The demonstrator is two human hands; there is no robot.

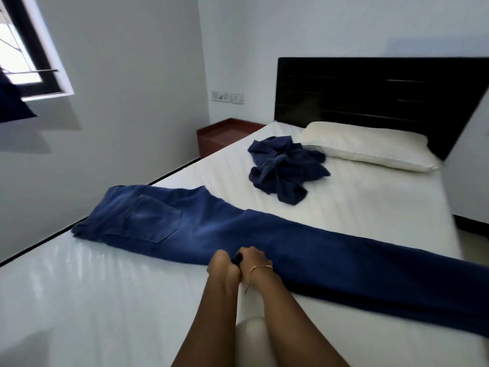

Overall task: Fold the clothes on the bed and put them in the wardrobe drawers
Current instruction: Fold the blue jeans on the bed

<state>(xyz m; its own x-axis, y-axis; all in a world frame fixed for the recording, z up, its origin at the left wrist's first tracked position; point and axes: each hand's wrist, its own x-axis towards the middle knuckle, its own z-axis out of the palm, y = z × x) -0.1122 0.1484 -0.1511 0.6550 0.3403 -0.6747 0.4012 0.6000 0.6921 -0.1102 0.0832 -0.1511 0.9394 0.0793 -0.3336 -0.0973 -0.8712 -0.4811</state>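
Item: jeans [238, 229], heavy, limp denim. Your left hand [223, 264] and right hand [255, 260] pinch its near edge together; regrip waistband, nine o'clock.

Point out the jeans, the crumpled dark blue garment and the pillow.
jeans [148, 221]: head view, on the back pocket.
crumpled dark blue garment [287, 168]: head view, middle of the heap.
pillow [370, 144]: head view, centre of its top face.

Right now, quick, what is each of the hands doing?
Left hand: fingers curled, gripping the near edge of the blue jeans.
Right hand: also curled, gripping the same edge right beside it.
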